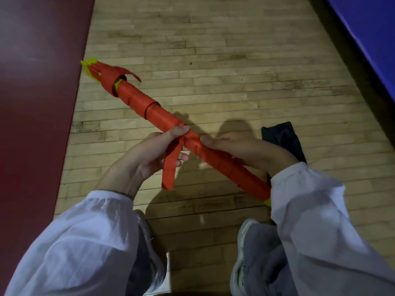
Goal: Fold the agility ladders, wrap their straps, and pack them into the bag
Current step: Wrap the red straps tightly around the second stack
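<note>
A folded agility ladder forms a long bundle of yellow rungs wound in red strap, held slantwise above the wooden floor from upper left to lower right. My left hand grips the bundle at its middle, and the loose red strap end hangs down past its fingers. My right hand holds the lower half of the bundle, thumb on the wraps. The yellow rung tips stick out at the far end. A black bag lies flat on the floor behind my right hand.
A dark red mat covers the floor on the left. A blue padded surface slants across the upper right. My grey shoes stand on the wooden floor below my arms.
</note>
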Action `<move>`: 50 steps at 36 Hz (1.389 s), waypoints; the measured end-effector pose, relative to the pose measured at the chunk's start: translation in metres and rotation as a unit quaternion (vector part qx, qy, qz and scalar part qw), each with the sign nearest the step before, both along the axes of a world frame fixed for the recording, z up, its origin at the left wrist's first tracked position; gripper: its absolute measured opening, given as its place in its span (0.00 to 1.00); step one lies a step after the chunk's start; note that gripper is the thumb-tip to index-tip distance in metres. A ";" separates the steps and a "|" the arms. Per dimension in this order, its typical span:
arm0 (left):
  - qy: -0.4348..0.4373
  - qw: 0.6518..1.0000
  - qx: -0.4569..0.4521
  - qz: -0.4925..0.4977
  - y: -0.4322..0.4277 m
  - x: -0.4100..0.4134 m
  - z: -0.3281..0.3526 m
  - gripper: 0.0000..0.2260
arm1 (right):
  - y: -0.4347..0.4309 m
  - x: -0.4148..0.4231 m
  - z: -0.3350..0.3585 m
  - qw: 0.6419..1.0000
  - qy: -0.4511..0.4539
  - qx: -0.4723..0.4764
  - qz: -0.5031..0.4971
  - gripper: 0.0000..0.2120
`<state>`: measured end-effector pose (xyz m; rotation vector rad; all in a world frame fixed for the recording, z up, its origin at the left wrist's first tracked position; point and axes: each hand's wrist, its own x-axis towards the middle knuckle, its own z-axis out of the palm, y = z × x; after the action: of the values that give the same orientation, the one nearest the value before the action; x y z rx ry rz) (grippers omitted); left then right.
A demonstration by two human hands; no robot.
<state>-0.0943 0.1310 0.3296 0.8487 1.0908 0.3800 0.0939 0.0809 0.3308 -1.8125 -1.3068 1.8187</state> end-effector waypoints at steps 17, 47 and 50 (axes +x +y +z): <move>-0.037 0.998 -0.046 0.025 0.001 0.002 0.001 0.09 | 0.001 -0.012 -0.003 0.992 -0.001 0.087 -0.095 0.20; -0.027 0.998 -0.054 0.037 0.001 0.000 0.009 0.05 | 0.003 -0.008 -0.009 0.996 -0.003 -0.022 -0.086 0.43; -0.034 0.998 -0.053 0.028 0.000 -0.001 0.010 0.07 | 0.003 -0.008 -0.004 0.996 0.053 -0.024 -0.067 0.29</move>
<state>-0.0949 0.1314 0.3397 0.7085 1.0642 0.3907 0.0855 0.0834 0.3270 -1.7552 -1.0864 1.8620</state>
